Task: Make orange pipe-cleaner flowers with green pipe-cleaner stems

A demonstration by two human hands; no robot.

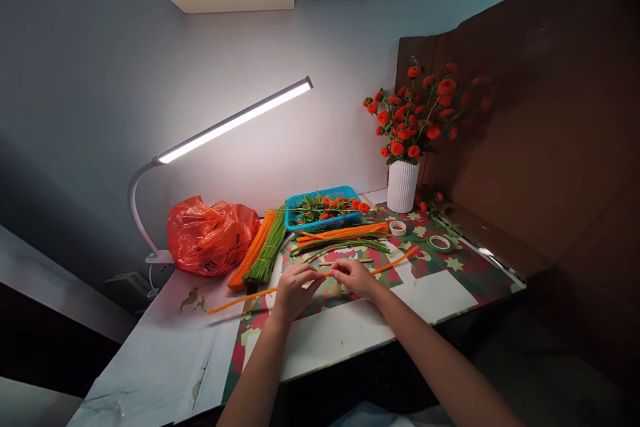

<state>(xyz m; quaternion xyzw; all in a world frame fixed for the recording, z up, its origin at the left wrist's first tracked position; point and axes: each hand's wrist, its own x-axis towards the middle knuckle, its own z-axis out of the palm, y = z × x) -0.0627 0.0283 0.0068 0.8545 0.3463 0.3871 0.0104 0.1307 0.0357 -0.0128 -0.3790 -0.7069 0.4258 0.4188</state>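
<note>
Fingertips of both hands meet low centre: left hand (pixel 296 285) and right hand (pixel 354 277) each pinch the orange fuzzy stem (pixel 240 303), close together, with its ends running out past both wrists over the table (pixel 160 340). Fingers cover the join, so can't tell if it's one length or two. Just beyond: thin stick (pixel 360 260), then loose green stems (pixel 340 248) and orange stems (pixel 345 233). Blue basket (pixel 345 189) sits behind those, holding red-orange flowers and green leafy stems, some overhanging its right side. White ribbed vase (pixel 403 188) back right, upright, full of tall red-orange flowers (pixel 397 148). Red plastic bag (pixel 213 237) back left, contents not readable; orange and green bundles (pixel 267 250) lie between it and basket. Two tape rolls (pixel 441 251) right of the stems. Front edge runs just under the forearms; bare white strip there gives some room. More bare surface left, toward the front. Right side is tighter: brown panel (pixel 540 113) stands along that edge.
</note>
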